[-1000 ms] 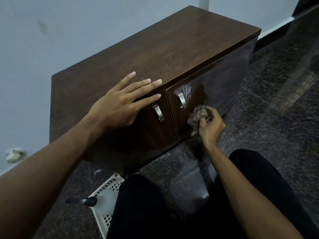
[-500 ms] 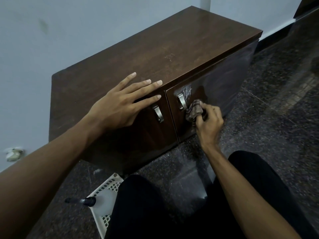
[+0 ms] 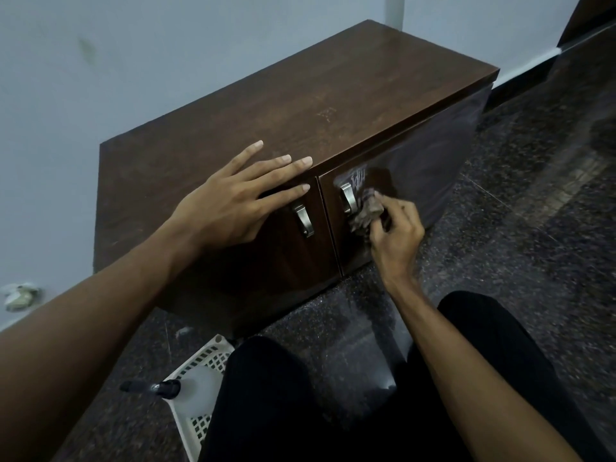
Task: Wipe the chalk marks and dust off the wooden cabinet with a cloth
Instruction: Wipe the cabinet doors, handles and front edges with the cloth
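Note:
A low dark wooden cabinet [image 3: 283, 105] stands against the pale wall, with two doors and metal handles. White chalk marks [image 3: 358, 177] show on the right door, just above its handle [image 3: 347, 198]. My right hand [image 3: 396, 233] presses a crumpled brownish cloth [image 3: 368, 211] against that door, right beside the handle and just below the marks. My left hand [image 3: 233, 201] lies flat, fingers spread, on the cabinet's top front edge above the left door. A faint chalk scribble [image 3: 326, 114] sits on the top.
A white plastic basket [image 3: 196, 391] holding a spray bottle [image 3: 160, 386] with a black nozzle stands on the dark speckled floor by my left knee. A small crumpled object [image 3: 20, 295] lies at the wall's foot on the left. My knees in black trousers fill the foreground.
My right hand has carried the cloth up and left on the right door, from its lower middle to beside the handle under the chalk marks. My left hand has stayed put.

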Motion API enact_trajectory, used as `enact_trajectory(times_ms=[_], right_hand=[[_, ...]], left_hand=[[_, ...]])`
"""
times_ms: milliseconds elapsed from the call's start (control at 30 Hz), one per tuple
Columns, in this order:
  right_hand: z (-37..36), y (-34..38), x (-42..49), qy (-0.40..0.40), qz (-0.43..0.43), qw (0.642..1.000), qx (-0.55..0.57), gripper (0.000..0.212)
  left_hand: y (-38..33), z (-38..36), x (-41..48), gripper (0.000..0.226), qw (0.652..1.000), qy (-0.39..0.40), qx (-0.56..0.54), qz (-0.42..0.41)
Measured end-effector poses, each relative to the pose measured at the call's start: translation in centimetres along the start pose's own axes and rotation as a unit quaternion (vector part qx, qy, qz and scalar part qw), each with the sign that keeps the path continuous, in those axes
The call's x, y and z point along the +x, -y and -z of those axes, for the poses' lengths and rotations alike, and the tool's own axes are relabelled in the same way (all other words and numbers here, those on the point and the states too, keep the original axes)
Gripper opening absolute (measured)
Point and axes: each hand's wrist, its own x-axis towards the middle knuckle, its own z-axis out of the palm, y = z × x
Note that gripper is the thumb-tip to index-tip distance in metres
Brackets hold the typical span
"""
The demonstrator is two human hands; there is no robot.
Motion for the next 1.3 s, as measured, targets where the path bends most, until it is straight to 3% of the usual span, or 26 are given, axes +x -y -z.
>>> enact_trajectory(times_ms=[100,200,400,567,833,1000,1167,1300], right_hand=[[0.2,-1.8,-1.1,0.056,-0.081,0.994,-0.045,0.017],[0.4,-1.6,-0.6,0.040,-0.108,0.992,-0.042,0.014],[0.0,2.0,2.1,-0.065,-0.053,0.996,0.030,0.020],[-0.2,0.9,0.8,-0.038,0.057,0.997,0.019,0.022],[0.7,0.3,0.5,0.012,-0.092,0.996,-0.017,0.020],[0.4,3.8,3.3,-0.069,-0.036,0.996,0.040,0.021],[0.4,2.3,1.6,-0.033,0.032,0.999,0.011,0.019],[0.5,0.0,-0.2,0.036,-0.043,0.998,-0.039,0.015]], left_hand=[[0.0,0.1,0.0,0.057,1.000,0.004,0.004,0.002],[-0.1,0.0,0.0,0.055,1.000,0.004,0.008,0.003],[-0.1,-0.2,0.0,0.055,1.000,-0.002,0.003,0.003],[-0.1,-0.3,0.0,0.056,1.000,-0.001,0.000,0.004],[-0.1,0.1,0.0,0.056,1.000,0.010,0.002,0.006],[-0.1,0.0,0.0,0.058,1.000,0.006,-0.004,0.007],[-0.2,0.3,0.0,0.058,1.000,0.013,-0.006,0.008],[-0.2,0.5,0.1,0.056,1.000,0.019,-0.008,0.010]])
